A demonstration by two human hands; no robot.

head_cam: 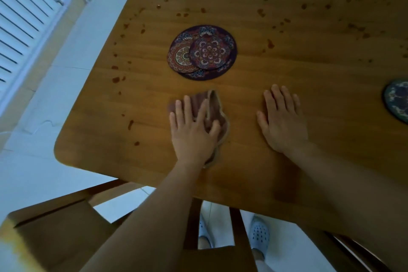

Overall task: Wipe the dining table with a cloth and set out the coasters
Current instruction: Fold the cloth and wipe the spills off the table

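Head view, looking down on a wooden dining table (287, 77) with rounded corners. Its top is dotted with reddish-brown stains (270, 43), thickest along the left side and across the far half.

A cloth (215, 108) lies near the table's near edge, left of centre. It is a dull pinkish brown with a paler tan hem, rumpled and folded over itself, one corner turned up at its far end. The left hand (194, 132) rests palm down on it, fingers straight and spread, pressing the fabric flat against the wood rather than curling around it. The right hand (282, 121) lies palm down on bare wood just right of the cloth, apart from it, fingers straight and slightly fanned, holding nothing.

Farther from the person than the cloth sits a pile of round, mandala-patterned pieces: a large dark purple mat (220, 31) at the bottom, with two smaller coasters on it, a reddish one (180, 57) at the left and a purple one (208, 53) overlapping it. A blue-green coaster (396, 100) lies well apart at the right edge of the frame, partly cut off.

A wooden chair (61, 227) stands at the near left, a white radiator (22, 17) at the far left, and pale perforated slippers (260, 233) show under the table edge.
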